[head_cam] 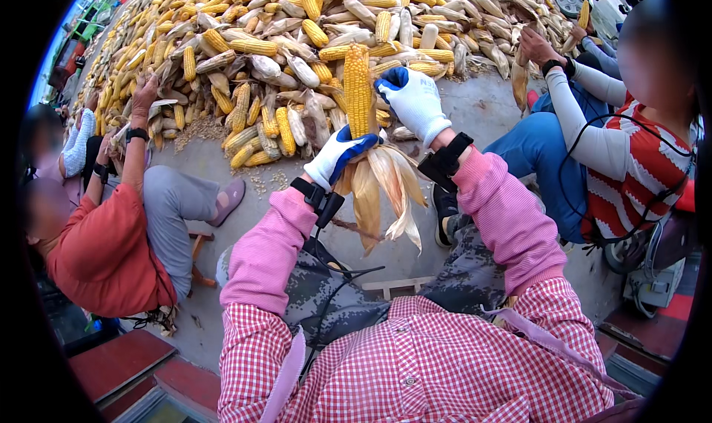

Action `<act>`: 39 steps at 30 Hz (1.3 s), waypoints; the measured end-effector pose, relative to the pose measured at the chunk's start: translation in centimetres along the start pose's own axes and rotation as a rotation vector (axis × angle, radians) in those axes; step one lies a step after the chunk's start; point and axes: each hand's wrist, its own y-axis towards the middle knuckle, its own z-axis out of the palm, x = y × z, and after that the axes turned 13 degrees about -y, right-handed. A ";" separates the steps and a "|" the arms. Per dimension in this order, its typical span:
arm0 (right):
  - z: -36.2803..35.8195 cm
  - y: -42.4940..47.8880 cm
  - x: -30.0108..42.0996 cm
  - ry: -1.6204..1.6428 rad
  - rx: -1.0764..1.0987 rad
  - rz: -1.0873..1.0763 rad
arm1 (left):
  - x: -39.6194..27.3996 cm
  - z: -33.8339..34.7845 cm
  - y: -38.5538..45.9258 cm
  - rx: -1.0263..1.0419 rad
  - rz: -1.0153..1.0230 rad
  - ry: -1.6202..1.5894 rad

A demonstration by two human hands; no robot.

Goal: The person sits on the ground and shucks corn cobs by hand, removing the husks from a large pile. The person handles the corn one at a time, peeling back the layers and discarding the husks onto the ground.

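Note:
My left hand (335, 159), in a white glove with a blue palm, grips a corn cob (356, 92) near its base. The cob stands upright with its yellow kernels bare. Peeled dry husk (366, 198) hangs below that hand in long, pale leaves. To the right of the cob is my right hand (416, 103), gloved alike, with its fingers curled in and nothing visible in them. A slim gap separates it from the kernels. Beyond both hands rises a large heap of corn cobs (283, 45), some bare and some still in husk.
A person in a red top (111, 256) sits at left, handling corn. At right, a person in a red-and-white striped top (639, 167) holds a husked cob (519, 84). More people sit farther off. Loose kernels (203, 131) lie on the concrete floor (473, 111). Cables hang from my left wrist.

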 end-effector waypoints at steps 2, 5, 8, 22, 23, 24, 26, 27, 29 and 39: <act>0.5 -0.6 -1.3 -0.134 0.070 -0.027 | 0.1 -0.7 0.2 -0.013 -0.005 -0.030; 0.6 -2.4 -2.4 -0.203 0.216 -0.065 | 0.0 -2.5 0.4 -0.099 0.048 0.037; 0.3 -4.1 -2.7 -0.343 0.271 -0.116 | 0.2 -3.4 0.8 -0.111 0.087 0.021; -0.4 -7.1 -3.6 -0.557 0.552 -0.354 | 1.4 -2.3 0.5 -0.177 0.222 0.243; -1.1 -6.6 -4.0 -0.520 0.452 -0.313 | 1.5 -1.5 0.5 -0.170 0.265 0.323; -1.7 -5.8 -3.9 -0.419 0.301 -0.300 | 2.1 -2.9 1.3 -0.200 0.314 0.622; -1.4 -4.0 -4.8 -0.036 0.115 -0.103 | 1.6 -0.8 1.3 -0.245 0.286 0.874; -0.7 -3.1 -6.0 0.233 0.078 -0.017 | 1.8 -0.2 1.2 -0.280 0.328 1.049; -1.1 -1.9 -4.6 0.684 0.163 0.158 | 0.6 2.1 -0.2 -0.270 0.266 1.207; -0.1 -0.8 -2.1 1.187 0.036 0.239 | -0.3 2.9 -2.0 -0.059 0.432 1.166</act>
